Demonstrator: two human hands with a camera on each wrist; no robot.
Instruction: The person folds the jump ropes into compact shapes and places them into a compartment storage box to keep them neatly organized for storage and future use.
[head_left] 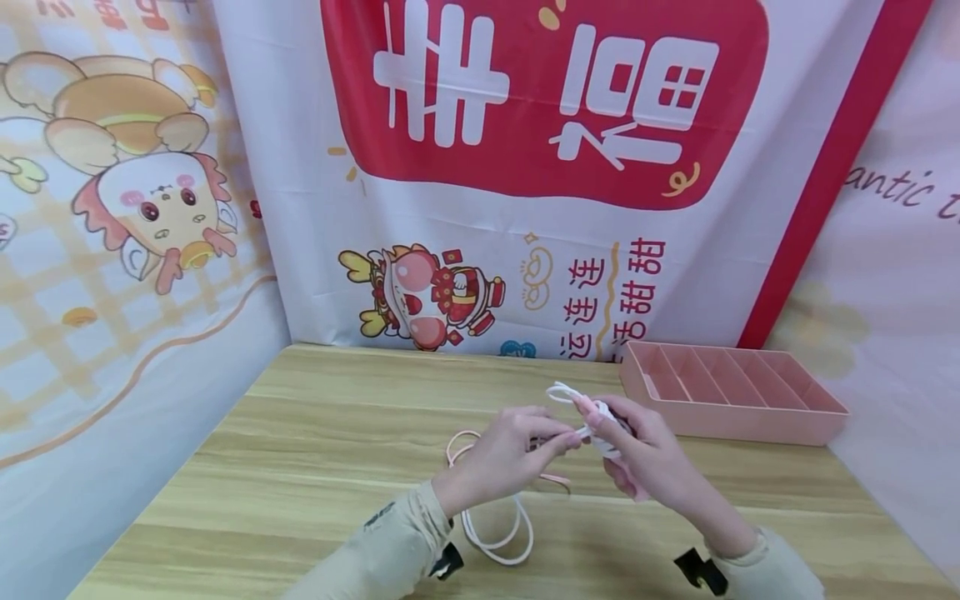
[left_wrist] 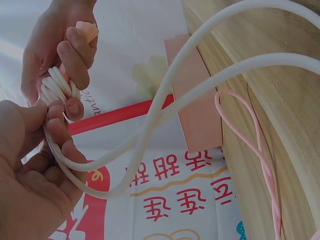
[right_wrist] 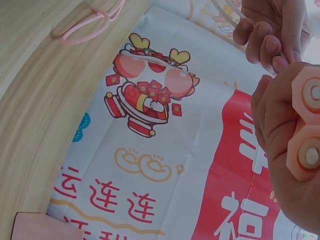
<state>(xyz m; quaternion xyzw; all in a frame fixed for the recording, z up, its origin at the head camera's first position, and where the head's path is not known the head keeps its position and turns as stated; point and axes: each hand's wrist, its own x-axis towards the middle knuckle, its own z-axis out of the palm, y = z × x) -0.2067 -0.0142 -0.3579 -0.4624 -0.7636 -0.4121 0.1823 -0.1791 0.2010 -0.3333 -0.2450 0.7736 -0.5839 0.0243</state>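
Observation:
A jump rope with pink handles (right_wrist: 301, 102) and a white cord (left_wrist: 155, 111) is between the two hands. My right hand (head_left: 660, 454) grips both handles, and their octagonal ends show side by side in the right wrist view. Several turns of white cord (left_wrist: 59, 85) are wound round the handles, partly hidden by the fingers. Close beside it, my left hand (head_left: 498, 457) pinches the cord between thumb and fingers. From the left hand the cord trails in a loose loop, low over the table.
A thin pink cord (left_wrist: 272, 192) lies looped on the wooden table (head_left: 300, 467), partly behind the left hand. At the back right stands a pink compartment box (head_left: 742, 421). Printed cloth (head_left: 315, 275) hangs behind the table and along its sides.

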